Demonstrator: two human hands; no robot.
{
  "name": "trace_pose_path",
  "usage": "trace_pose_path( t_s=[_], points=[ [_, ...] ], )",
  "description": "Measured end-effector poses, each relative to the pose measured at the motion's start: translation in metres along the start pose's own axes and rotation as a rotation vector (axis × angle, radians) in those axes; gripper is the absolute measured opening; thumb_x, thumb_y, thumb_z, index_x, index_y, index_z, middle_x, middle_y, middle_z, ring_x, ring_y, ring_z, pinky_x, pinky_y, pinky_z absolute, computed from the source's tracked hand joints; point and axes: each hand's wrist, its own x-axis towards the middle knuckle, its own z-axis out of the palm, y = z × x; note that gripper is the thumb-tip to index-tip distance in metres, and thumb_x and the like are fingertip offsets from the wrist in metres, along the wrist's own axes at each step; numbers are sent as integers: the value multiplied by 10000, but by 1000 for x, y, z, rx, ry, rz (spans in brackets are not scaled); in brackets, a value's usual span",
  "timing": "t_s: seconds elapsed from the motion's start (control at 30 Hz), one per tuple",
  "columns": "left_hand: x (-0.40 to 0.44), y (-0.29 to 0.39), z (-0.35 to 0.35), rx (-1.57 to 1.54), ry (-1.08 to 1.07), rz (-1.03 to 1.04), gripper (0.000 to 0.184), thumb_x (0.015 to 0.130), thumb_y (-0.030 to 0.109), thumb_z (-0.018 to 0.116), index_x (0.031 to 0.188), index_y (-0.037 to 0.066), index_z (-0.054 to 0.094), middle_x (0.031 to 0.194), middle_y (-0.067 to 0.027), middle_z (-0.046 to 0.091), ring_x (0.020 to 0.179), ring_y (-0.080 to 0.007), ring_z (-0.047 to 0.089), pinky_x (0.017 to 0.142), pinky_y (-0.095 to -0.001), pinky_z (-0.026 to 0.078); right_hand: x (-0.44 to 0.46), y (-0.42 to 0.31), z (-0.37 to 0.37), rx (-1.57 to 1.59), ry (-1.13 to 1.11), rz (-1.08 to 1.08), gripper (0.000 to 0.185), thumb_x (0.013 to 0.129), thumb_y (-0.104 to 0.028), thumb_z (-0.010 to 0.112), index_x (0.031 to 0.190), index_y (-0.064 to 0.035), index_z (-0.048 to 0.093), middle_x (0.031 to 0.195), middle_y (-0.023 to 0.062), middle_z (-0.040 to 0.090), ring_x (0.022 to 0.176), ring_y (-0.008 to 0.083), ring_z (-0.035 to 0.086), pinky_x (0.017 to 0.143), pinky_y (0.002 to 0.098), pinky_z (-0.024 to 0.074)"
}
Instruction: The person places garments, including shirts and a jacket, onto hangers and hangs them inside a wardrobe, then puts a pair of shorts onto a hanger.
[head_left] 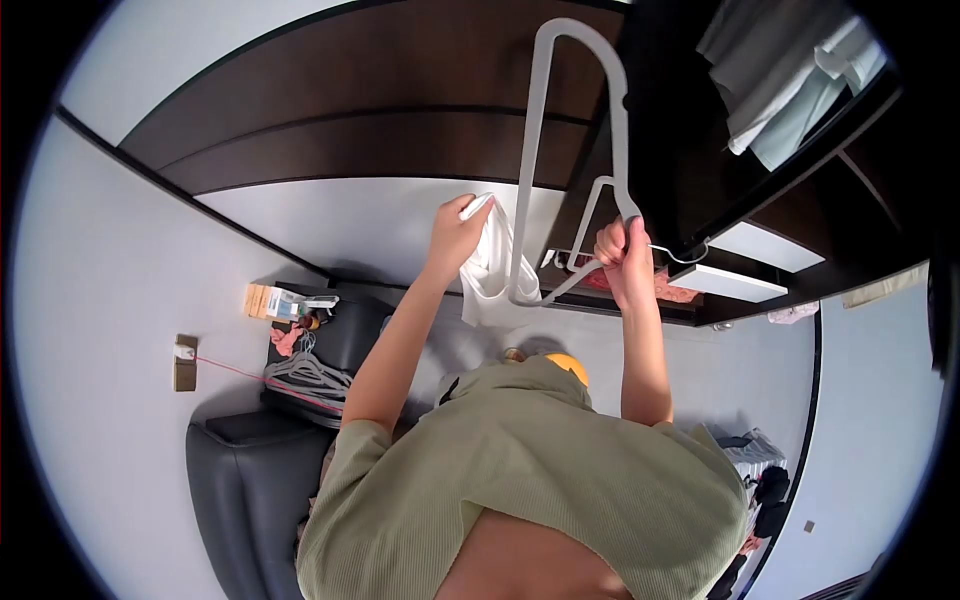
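My left hand (458, 236) is closed on the edge of a white garment (490, 265), which hangs down in folds from my fingers. Its kind I cannot make out. Wrapped round a large grey clothes hanger (533, 130) is my right hand (627, 258), fingers closed. The hanger is turned on end, its wide loop rising above both hands. A thin metal hook (685, 258) sticks out to the right of this hand. Behind the hanger shows a smaller grey loop (590, 215); whether it is a second hanger I cannot tell. The hanger's lower corner overlaps the garment in view.
Dark wardrobe shelving stands at the right, with clothes (790, 90) hanging inside and a white drawer (735, 283) below. Several grey hangers (305, 378) lie in a pile at the left, near a black armchair (240, 500). A pink cable (235, 368) runs from a wall socket.
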Motion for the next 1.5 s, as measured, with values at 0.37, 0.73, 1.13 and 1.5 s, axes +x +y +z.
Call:
trace_pose_path(
  t_s=[0.37, 0.73, 1.13, 1.5],
  points=[
    [3, -1, 19, -124, -192, -55, 228, 869, 193, 564, 745, 2, 564, 610, 26, 480, 583, -46, 392, 520, -240, 327, -26, 13, 24, 1, 133, -370, 535, 872, -569, 413, 622, -110, 303, 560, -27, 217, 541, 114, 206, 518, 277, 192],
    [1, 25, -23, -182, -443, -121, 201, 879, 199, 547, 790, 20, 563, 717, 24, 545, 649, -51, 468, 580, -228, 380, -60, 57, 16, -201, 297, -435, 613, 878, -557, 410, 519, -67, 325, 497, -5, 311, 469, 116, 296, 452, 278, 217],
    [-18, 26, -26, -307, -481, -240, 215, 851, 125, 495, 1014, 11, 576, 836, -4, 582, 760, -73, 523, 681, -232, 421, -88, 107, 50, -302, 484, -309, 571, 964, -400, 308, 509, -59, 364, 483, 5, 368, 459, 105, 339, 456, 256, 267],
    [-13, 25, -53, -547, -564, -249, 172, 852, 184, 543, 909, 27, 583, 839, -20, 588, 770, -102, 551, 686, -257, 440, -112, 133, 77, -462, 483, -166, 524, 959, -381, 339, 571, -48, 455, 533, -29, 421, 514, 74, 370, 494, 218, 304]
  ],
)
